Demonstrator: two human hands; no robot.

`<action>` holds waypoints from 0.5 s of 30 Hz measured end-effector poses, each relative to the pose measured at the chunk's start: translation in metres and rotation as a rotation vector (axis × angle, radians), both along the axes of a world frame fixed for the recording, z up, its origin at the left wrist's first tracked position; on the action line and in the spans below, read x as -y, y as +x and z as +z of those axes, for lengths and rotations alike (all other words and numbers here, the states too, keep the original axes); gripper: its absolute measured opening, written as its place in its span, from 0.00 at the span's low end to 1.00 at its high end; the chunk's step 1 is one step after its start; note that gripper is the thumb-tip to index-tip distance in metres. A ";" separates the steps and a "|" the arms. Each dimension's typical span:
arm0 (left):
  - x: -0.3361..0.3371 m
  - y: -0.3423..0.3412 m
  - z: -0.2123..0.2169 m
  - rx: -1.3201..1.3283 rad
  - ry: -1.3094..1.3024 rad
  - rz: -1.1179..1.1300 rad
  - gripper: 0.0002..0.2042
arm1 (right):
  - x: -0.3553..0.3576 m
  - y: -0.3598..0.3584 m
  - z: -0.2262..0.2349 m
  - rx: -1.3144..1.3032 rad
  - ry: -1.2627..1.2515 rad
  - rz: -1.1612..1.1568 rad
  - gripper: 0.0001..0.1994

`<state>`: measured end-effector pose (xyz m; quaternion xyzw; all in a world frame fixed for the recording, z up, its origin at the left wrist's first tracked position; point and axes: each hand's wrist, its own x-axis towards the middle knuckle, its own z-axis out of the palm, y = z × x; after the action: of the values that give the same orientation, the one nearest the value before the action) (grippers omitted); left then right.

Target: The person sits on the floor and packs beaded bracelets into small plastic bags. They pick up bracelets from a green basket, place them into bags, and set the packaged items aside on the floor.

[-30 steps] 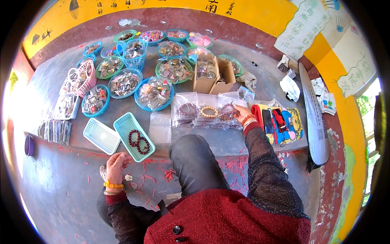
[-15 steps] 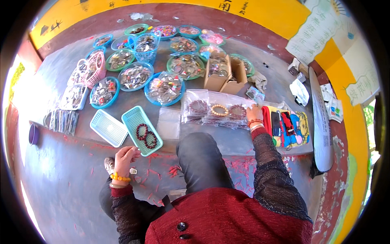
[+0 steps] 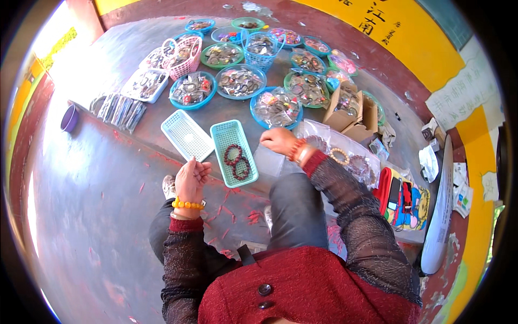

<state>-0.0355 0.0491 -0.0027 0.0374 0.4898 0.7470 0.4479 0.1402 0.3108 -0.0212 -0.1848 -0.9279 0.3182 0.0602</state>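
I'm watching from the head cam: left hand [image 3: 190, 178] is hovering just beside the lower-left corner of the teal tray [image 3: 234, 153], fingers loosely curled, grasping nothing I can make out. Right hand [image 3: 279, 141] is reaching over the tray's right side, fingers bent downward near the clear plastic bags [image 3: 345, 156]; can't tell if it's pinching anything. The dark bead bracelets [image 3: 237, 161] are lying in the teal tray, touching each other, approx mid-tray.

For doing this step well, imo: I'd be keeping the left hand steadying the tray edge while the right is lowering pieces flat, not dropping them, so strands aren't tangling or rolling out over the low rim.

Counting: 2 dark bracelets in the teal tray; 1 white tray [image 3: 186, 135] sitting just beside it; 2 cardboard boxes [image 3: 350, 106]; 1 pink basket [image 3: 183, 54]; 1 purple cup [image 3: 69, 118] well apart on the left; round bowls of trinkets, roughly ten, too crowded for an exact no
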 end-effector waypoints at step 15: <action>-0.001 -0.004 0.014 -0.032 -0.001 -0.048 0.13 | 0.004 -0.014 -0.145 0.660 0.426 -0.400 0.05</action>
<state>-0.0395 0.0500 0.0116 0.0609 0.4962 0.7354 0.4576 0.1266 0.3069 -0.1662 -0.4359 -0.8883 0.0258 -0.1425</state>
